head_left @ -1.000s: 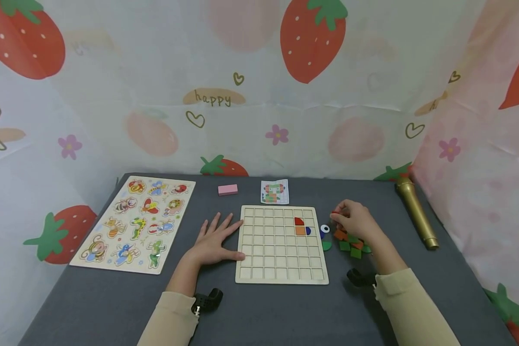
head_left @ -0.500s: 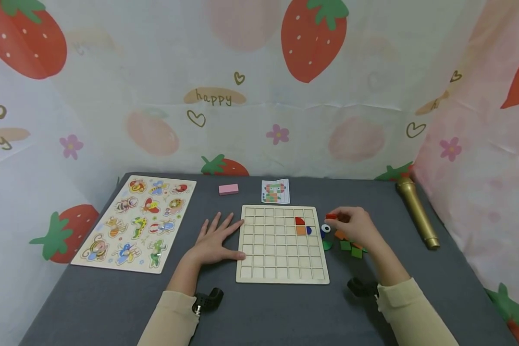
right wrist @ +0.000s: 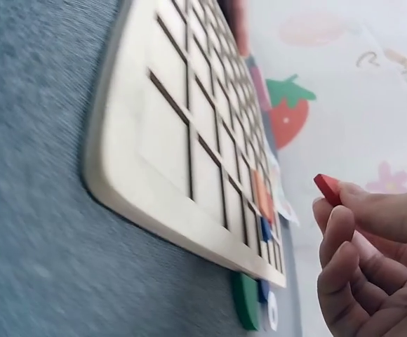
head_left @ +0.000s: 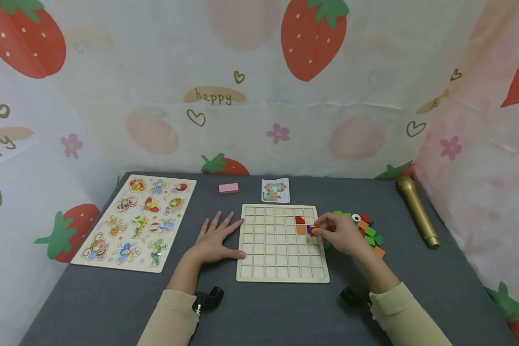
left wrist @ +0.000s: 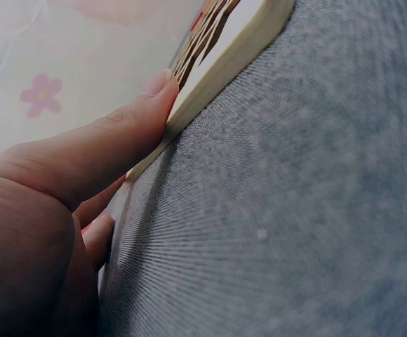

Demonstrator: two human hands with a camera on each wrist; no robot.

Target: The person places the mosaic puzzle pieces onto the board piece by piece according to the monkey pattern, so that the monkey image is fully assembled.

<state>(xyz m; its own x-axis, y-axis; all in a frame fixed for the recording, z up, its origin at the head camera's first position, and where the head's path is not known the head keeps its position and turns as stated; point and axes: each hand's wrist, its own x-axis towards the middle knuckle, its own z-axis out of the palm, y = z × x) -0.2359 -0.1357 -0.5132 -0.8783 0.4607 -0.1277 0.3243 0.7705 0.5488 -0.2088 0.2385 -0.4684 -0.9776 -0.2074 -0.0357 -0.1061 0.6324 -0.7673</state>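
Note:
A pale wooden grid board (head_left: 277, 264) lies flat in the middle of the table. Set in its upper right cells are a red quarter-round piece (head_left: 300, 220), an orange square (head_left: 301, 229) and a blue piece (right wrist: 266, 229). My left hand (head_left: 212, 244) has its fingers spread on the cloth, thumb and fingertip touching the board's left edge. Between thumb and fingers my right hand (head_left: 339, 231) pinches a small red piece (right wrist: 326, 188), held above the board's right side near the blue piece. Its exact shape is partly covered by the fingers.
Loose coloured pieces (head_left: 370, 231) lie right of the board. A picture card (head_left: 275, 191) and a pink block (head_left: 228, 188) are behind it. An insect puzzle board (head_left: 134, 224) lies left, and a gold tube (head_left: 417, 211) at the right.
My right hand has moved left from the loose pieces to over the board's right side, carrying the red piece. The left hand stays at the board's edge.

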